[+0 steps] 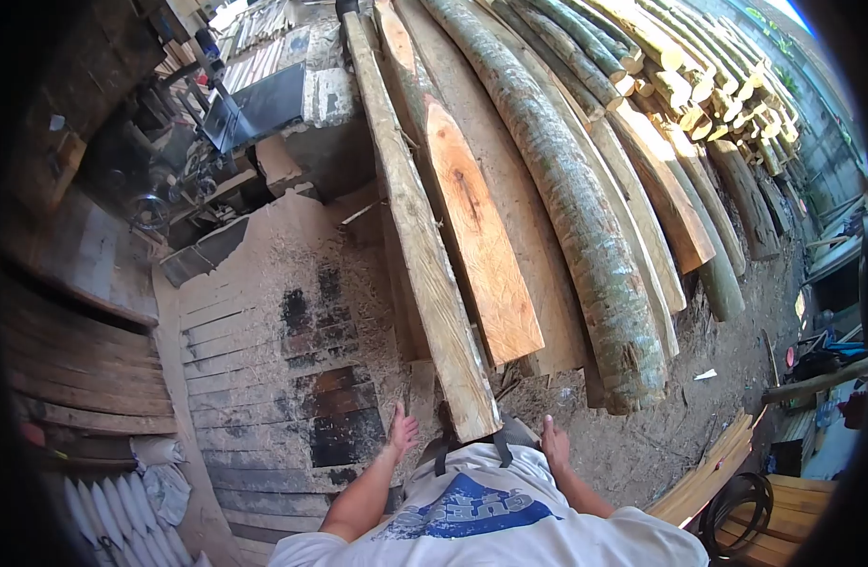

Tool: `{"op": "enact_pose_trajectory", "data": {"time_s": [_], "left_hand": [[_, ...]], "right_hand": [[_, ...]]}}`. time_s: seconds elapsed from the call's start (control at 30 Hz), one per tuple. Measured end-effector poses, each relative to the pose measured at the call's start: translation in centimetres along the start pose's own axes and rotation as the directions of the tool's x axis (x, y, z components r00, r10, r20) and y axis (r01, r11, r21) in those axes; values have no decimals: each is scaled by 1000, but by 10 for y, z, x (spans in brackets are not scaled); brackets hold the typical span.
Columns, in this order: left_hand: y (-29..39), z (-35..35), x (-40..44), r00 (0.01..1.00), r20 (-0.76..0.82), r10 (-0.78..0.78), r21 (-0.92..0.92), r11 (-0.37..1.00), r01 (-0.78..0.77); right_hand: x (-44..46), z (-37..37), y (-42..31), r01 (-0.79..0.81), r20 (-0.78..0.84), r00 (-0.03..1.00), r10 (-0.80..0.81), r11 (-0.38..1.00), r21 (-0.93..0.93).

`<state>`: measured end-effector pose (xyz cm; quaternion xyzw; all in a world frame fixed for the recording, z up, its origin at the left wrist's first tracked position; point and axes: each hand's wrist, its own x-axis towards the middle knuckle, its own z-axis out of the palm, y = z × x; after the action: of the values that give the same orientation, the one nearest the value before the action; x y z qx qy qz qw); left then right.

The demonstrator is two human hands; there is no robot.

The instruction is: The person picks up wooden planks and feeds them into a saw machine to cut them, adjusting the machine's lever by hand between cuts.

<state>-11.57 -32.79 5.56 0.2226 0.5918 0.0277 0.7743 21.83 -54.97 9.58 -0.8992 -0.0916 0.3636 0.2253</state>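
Observation:
A long, rough-sawn beam [425, 255] runs away from my body, its near end just in front of my waist between my two hands. My left hand [403, 432] is to the left of that end, apart from the wood, fingers spread and holding nothing. On the other side, my right hand [554, 444] hangs beside my waist with its thumb stretched up; nothing shows in it and its lower fingers are partly hidden. Just right of the beam lies a log with a flat, orange-brown sawn face [481, 236]. Beyond that is a thick round log [576, 198] with grey bark.
More logs and slabs [670, 198] lie to the right, with a stack of peeled poles [727, 85] behind. Sawdust covers the plank floor [255, 378] at left, near a machine with a dark metal table [255, 109]. Sawn boards [708, 472] and a black coil [736, 515] are at lower right.

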Motion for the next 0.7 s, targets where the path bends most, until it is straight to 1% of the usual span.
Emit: {"op": "enact_pose_trajectory", "data": {"time_s": [0.03, 0.1, 0.13, 0.17, 0.2, 0.27, 0.3, 0.33, 0.37, 0.4, 0.47, 0.5, 0.6, 0.63, 0.7], "left_hand": [[2, 7, -2, 1000, 11, 1, -10, 1000, -1], [0, 21, 3, 999, 49, 7, -41, 999, -5], [-6, 27, 10, 998, 57, -22, -36, 999, 24], [-11, 35, 16, 997, 65, -41, -35, 998, 43], [-7, 43, 27, 996, 73, -51, -32, 998, 53], [8, 75, 9, 999, 38, -7, -17, 1000, 8], [14, 83, 11, 987, 156, -23, -102, 994, 39], [15, 86, 22, 962, 273, -29, -174, 981, 79], [6, 88, 43, 975, 220, -15, -263, 962, 73], [7, 95, 51, 990, 138, -28, -284, 957, 66], [14, 104, 55, 998, -24, -63, -316, 947, 52], [21, 99, 62, 998, 2, -57, -317, 947, 55], [30, 105, 71, 998, 55, -37, -305, 951, 52], [35, 109, 69, 998, 57, -30, -294, 955, 45], [37, 118, 67, 998, 54, -12, -275, 961, 26]], "right_hand": [[11, 6, 8, 40, -25, 999, -38, 995, 92], [36, 20, 21, -20, 50, 999, 7, 967, 253], [47, 21, 13, -42, 86, 996, 14, 943, 331], [54, 25, 4, -268, 276, 949, 151, 848, 458], [55, 32, -14, -367, 383, 904, 190, 806, 464], [65, 61, -35, -431, 582, 801, 136, 807, 404], [79, 85, -33, -427, 642, 760, 101, 822, 376], [83, 106, -41, -479, 602, 765, 228, 827, 295], [112, 143, -19, -486, 602, 757, 254, 835, 259], [112, 153, -24, -554, 754, 650, 96, 738, 384], [111, 171, -33, -503, 770, 630, -97, 704, 501], [108, 166, -40, -518, 781, 595, -188, 654, 552], [110, 163, -51, -540, 774, 629, -75, 674, 504], [107, 163, -50, -445, 756, 636, -151, 729, 520], [99, 155, -49, -498, 778, 616, -124, 703, 507]]}}
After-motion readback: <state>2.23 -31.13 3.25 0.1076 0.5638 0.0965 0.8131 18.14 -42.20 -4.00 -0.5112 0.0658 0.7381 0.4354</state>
